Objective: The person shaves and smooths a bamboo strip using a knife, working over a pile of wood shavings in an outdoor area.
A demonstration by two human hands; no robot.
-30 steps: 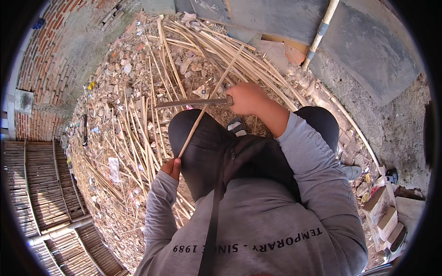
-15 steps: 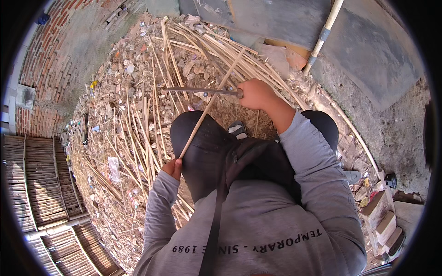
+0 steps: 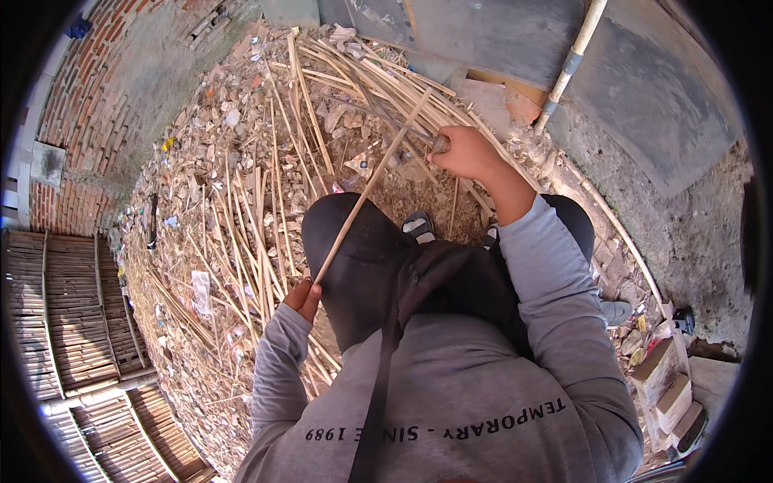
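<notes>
A long, thin bamboo stick slants up and to the right across my bent left knee. Its near end is in my closed left hand, fingers wrapped round it. My right hand grips the handle of a long knife beyond my knees. The narrow dark blade points up and to the left and crosses the stick near its far end. Whether the blade touches the stick I cannot tell.
Several loose bamboo sticks lie on rubble-strewn ground to the left, and a thicker bundle lies ahead. A pipe leans against the grey wall at the right. Wood blocks sit at the lower right.
My right hand has moved slightly right and up. The knife blade has swung from nearly level to slanting up and left. My left hand and the stick have hardly moved.
</notes>
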